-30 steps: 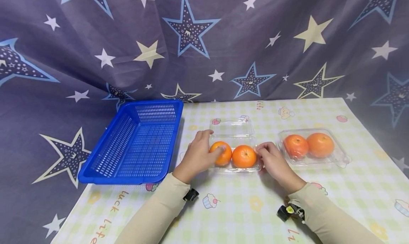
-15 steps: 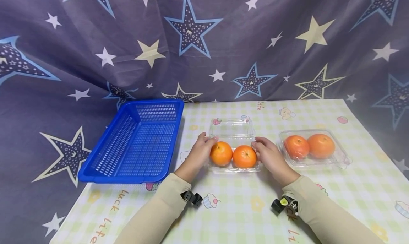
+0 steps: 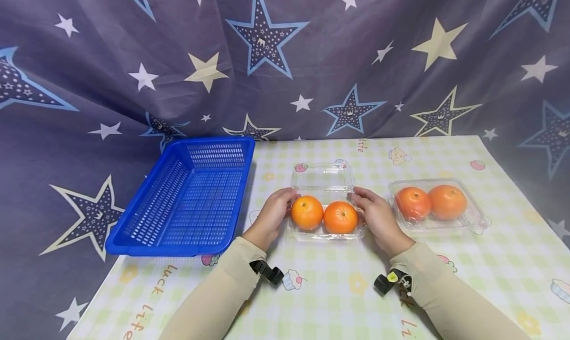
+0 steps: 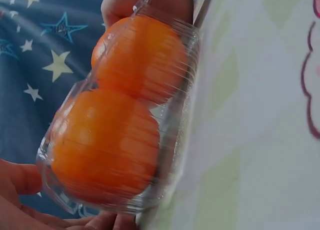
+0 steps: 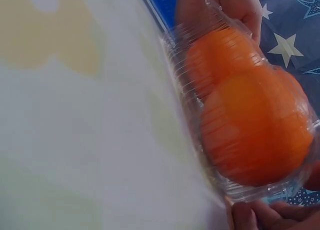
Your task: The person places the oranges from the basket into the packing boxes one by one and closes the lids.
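Note:
A clear plastic box (image 3: 325, 235) lies at the middle of the table with its lid (image 3: 322, 176) folded open behind it. Two oranges (image 3: 307, 213) (image 3: 340, 217) sit side by side inside. My left hand (image 3: 272, 212) holds the box's left end, fingers curled round its back corner. At the right end my right hand (image 3: 377, 215) grips it the same way. The left wrist view shows both oranges (image 4: 105, 145) through the box wall (image 4: 175, 140), with my left hand (image 4: 20, 200) under the near end. In the right wrist view my right hand (image 5: 270, 215) cups the near end by the orange (image 5: 255, 125).
A blue slotted basket (image 3: 191, 196) stands to the left, partly over the table's edge. A second clear box (image 3: 476, 221), holding two oranges (image 3: 429, 202), sits to the right. A star-patterned curtain hangs close behind the checked tablecloth (image 3: 338, 290).
My left hand has come off the left orange and moved to the box's left end. My right hand has slid further back along the right end.

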### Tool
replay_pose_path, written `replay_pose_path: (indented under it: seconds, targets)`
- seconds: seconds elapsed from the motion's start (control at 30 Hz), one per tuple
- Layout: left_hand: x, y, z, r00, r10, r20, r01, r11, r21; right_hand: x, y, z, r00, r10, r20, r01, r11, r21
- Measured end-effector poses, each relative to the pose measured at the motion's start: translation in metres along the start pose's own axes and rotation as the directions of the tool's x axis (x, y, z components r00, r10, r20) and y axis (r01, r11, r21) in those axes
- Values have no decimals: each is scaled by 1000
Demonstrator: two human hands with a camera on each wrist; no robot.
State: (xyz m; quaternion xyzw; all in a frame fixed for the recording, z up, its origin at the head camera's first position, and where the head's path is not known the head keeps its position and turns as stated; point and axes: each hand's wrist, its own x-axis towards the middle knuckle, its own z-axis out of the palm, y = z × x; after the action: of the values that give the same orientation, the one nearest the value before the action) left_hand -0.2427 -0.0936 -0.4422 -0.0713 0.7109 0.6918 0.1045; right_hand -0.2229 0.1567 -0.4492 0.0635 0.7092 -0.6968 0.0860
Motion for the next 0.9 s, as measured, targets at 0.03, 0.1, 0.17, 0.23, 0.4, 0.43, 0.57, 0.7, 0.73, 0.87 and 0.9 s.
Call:
replay_pose_path:
  seconds: [0.03, 0.1, 0.17, 0.23, 0.4, 0.43, 0.57, 0.7, 0.73, 0.87, 0.9]
  targets:
    - [0, -1, 0, 1000, -2, -1, 2, 1000, 0, 0, 0, 0, 1000, -2, 4, 2, 1000, -11]
    - [0, -3, -1, 1000, -3, 1, 3, 1000, 13, 0, 1, 0, 1000, -13, 12, 14, 999, -34]
    - [1, -4, -1, 1000, -4, 4, 4, 1000, 14, -1, 2, -1, 1000, -22, 19, 23, 999, -42]
    - [3, -4, -1, 1000, -3, 10, 2, 1000, 15, 0, 3, -2, 999, -26, 23, 27, 999, -32]
    - [5, -5, -2, 1000, 2, 18, -2, 1000, -14, 1, 3, -4, 999, -11, 37, 10, 1000, 8]
    - [5, -5, -2, 1000, 2, 18, -1, 1000, -15, 1, 3, -4, 999, -7, 40, 7, 1000, 10]
    - [5, -5, -3, 1000, 8, 21, -7, 1000, -19, 3, 3, -3, 999, -5, 45, 4, 1000, 16]
    - [7, -5, -4, 1000, 14, 10, -13, 999, -41, 3, 4, -3, 999, -10, 46, 9, 1000, 26]
    - [7, -5, -4, 1000, 13, 9, -13, 999, -51, 3, 4, -3, 999, -12, 45, 11, 1000, 26]
    - [6, -4, -4, 1000, 15, 3, -14, 998, -68, 2, 5, -2, 1000, -14, 25, 14, 1000, 18]
    - [5, -3, -4, 1000, 15, 1, -15, 998, -67, 1, 5, -2, 1000, -17, 19, 17, 1000, 18]
